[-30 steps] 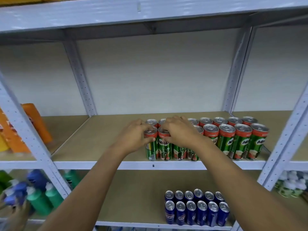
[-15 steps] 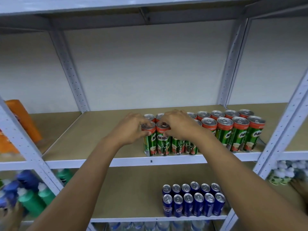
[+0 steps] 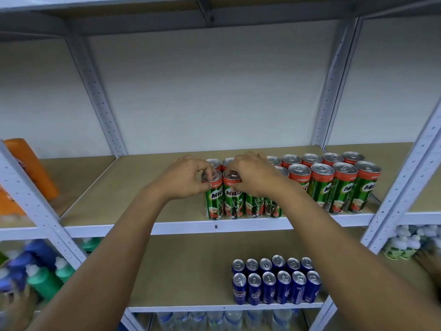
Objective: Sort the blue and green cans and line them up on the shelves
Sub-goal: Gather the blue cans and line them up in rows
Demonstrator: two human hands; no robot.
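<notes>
1. Hands first: left hand (image 3: 185,179) pinches the rim of the end green Milo can (image 3: 213,199); right hand (image 3: 254,176) curls over the top of the neighbouring Milo can (image 3: 233,199), gripping it
2. Green cans stand upright in two rows at the front of the middle shelf (image 3: 143,187), touching side by side
3. Blue Pepsi cans (image 3: 274,280) sit in two rows on the lower shelf (image 3: 191,271), already sorted
4. Risk, as I judge it: both gripped cans stand close to the shelf lip, so a sideways nudge could tip one off the edge
5. Tall, narrow cans packed together could topple in a chain if one is jostled
</notes>
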